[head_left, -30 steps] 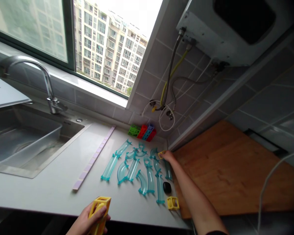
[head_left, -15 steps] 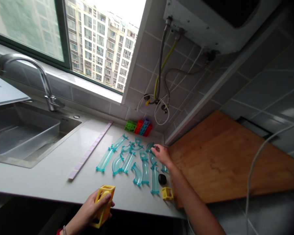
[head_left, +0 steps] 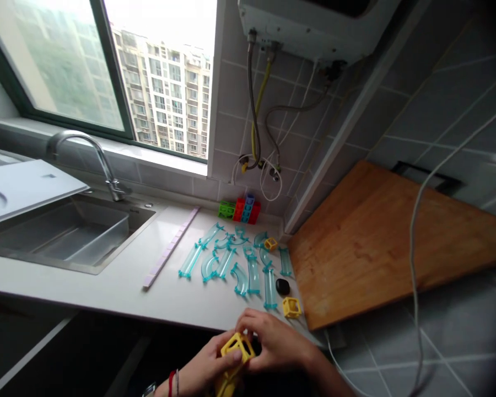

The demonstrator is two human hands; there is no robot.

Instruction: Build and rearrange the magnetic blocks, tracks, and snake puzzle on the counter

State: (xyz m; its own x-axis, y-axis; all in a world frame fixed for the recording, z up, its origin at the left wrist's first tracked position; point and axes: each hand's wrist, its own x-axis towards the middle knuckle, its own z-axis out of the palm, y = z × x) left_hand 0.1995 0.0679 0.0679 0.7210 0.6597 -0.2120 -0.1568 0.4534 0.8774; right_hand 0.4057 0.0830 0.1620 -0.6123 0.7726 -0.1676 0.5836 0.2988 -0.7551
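Observation:
Low at the counter's front edge, my left hand [head_left: 209, 361] grips a yellow open-frame block [head_left: 236, 344], with the thumb pressed on its side. My right hand [head_left: 275, 339] meets it from the right, fingers curled over the block's far side; its fingertips are partly hidden. Beyond the hands, several clear teal track pieces [head_left: 253, 275], straight and curved, lie spread on the counter. One small yellow block [head_left: 270, 243] sits among them at the back right, and another yellow block [head_left: 291, 307] is near the front right.
Green blocks [head_left: 227, 209] and red blocks [head_left: 240, 209] stand against the back wall. A long pale lilac strip [head_left: 171, 247] lies left of the tracks. A black rounded object [head_left: 282, 286] sits beside the leaning wooden board [head_left: 380, 248]. The sink [head_left: 95, 268] is at left.
My right hand has come back from the far track pieces to the block in my left hand. A small yellow block now shows where it was. My left hand has shifted right.

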